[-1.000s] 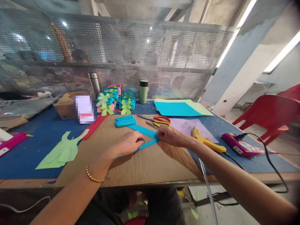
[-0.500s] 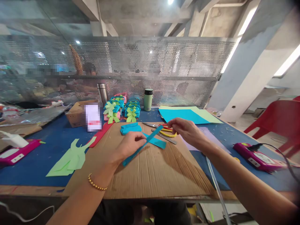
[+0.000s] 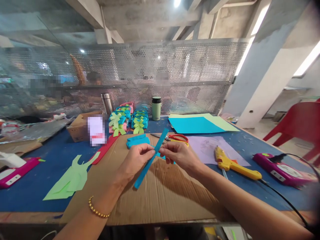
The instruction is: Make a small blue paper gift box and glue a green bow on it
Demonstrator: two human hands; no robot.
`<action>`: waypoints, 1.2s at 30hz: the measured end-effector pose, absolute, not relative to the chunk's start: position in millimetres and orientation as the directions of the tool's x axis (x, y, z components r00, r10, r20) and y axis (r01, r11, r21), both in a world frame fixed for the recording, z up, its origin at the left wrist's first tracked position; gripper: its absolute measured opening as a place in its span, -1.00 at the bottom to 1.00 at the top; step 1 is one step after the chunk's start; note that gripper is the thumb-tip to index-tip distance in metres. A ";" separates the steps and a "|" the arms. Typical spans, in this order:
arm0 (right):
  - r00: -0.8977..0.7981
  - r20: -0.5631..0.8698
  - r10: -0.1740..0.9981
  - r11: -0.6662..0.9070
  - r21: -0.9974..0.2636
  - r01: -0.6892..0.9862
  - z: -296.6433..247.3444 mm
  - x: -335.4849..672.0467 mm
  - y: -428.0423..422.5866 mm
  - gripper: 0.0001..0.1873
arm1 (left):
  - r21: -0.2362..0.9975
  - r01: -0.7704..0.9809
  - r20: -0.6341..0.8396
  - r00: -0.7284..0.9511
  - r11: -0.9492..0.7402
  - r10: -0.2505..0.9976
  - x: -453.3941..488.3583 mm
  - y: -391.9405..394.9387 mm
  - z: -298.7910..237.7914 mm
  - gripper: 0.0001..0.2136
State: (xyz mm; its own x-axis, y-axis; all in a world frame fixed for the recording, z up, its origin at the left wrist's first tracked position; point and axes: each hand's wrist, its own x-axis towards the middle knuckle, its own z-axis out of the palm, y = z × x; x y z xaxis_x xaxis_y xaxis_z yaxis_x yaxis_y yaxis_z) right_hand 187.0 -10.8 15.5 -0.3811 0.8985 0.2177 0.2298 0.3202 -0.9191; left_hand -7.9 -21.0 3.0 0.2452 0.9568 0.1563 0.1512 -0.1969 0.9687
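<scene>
A narrow blue paper strip slants between two bare hands above a brown cardboard sheet laid on a blue-topped counter, its long axis running diagonally from a near end at lower left to a far end at upper right. The near end points back toward the worker; the far end points away, toward red-handled scissors. The left hand, below a gold-beaded bracelet at the wrist, has thumb and forefinger clamped on the strip near its middle. The right hand meets it from the other side, fingers drawn together at the strip's right edge; whether they grip it cannot be told. Just beyond the left hand lies folded blue paper. To the right, a yellow glue gun rests partly over a lilac sheet, near a magenta power strip. Cut light green paper lies at left, while small paper baskets trimmed with green bows stand farther back, beside a green bottle.
</scene>
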 end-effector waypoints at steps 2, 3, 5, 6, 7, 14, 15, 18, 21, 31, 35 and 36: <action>-0.373 0.232 0.898 0.326 -0.922 0.211 17.3 189.8 -9.7 -0.57 | 0.967 0.179 0.134 0.246 -0.180 0.960 -6.8 -21.9 1.9 -0.75; -0.371 0.236 0.898 0.327 -0.923 0.204 17.8 190.8 -9.4 -0.56 | 0.967 0.188 0.124 0.249 -0.174 0.961 -6.3 -22.5 1.6 -0.76; -0.366 0.238 0.899 0.324 -0.926 0.193 17.9 192.0 -9.3 -0.56 | 0.969 0.186 0.108 0.261 -0.160 0.959 -5.6 -24.0 1.7 -0.76; -0.365 0.237 0.900 0.321 -0.928 0.189 17.5 192.2 -9.5 -0.56 | 0.972 0.177 0.102 0.269 -0.154 0.958 -5.4 -24.8 2.2 -0.76; -0.364 0.234 0.902 0.316 -0.931 0.184 17.1 192.4 -9.7 -0.57 | 0.974 0.169 0.100 0.278 -0.151 0.955 -5.2 -25.5 2.9 -0.76; -0.374 0.198 0.906 0.277 -0.945 0.171 18.1 193.4 -11.5 -0.63 | 0.974 0.144 0.123 0.296 -0.172 0.947 -5.5 -26.2 6.5 -0.82; -0.366 0.199 0.909 0.281 -0.941 0.187 19.5 193.8 -11.8 -0.62 | 0.975 0.140 0.126 0.303 -0.175 0.945 -5.7 -25.9 6.1 -0.82; -0.342 0.195 0.919 0.293 -0.919 0.264 26.1 197.3 -13.8 -0.62 | 0.975 0.111 0.146 0.340 -0.194 0.929 -5.4 -25.3 2.9 -0.83; -0.350 0.125 0.928 0.248 -0.909 0.334 33.6 204.6 -18.7 -0.63 | 0.973 0.105 0.154 0.375 -0.207 0.914 -3.1 -25.6 -2.0 -0.83; -0.002 -0.049 0.999 -0.045 -0.939 0.342 13.0 246.1 -39.3 -0.58 | 0.834 0.390 0.304 0.266 -0.390 0.915 -14.6 -19.7 4.3 -0.82; 0.037 -0.072 0.997 -0.080 -0.938 0.337 3.9 252.6 -41.8 -0.55 | 0.604 0.614 0.360 0.358 -0.508 0.861 -24.8 -42.3 1.2 -0.82; 0.038 -0.079 0.996 -0.087 -0.937 0.338 2.7 252.6 -41.6 -0.56 | 0.550 0.639 0.364 0.396 -0.538 0.843 -27.5 -50.3 -2.2 -0.81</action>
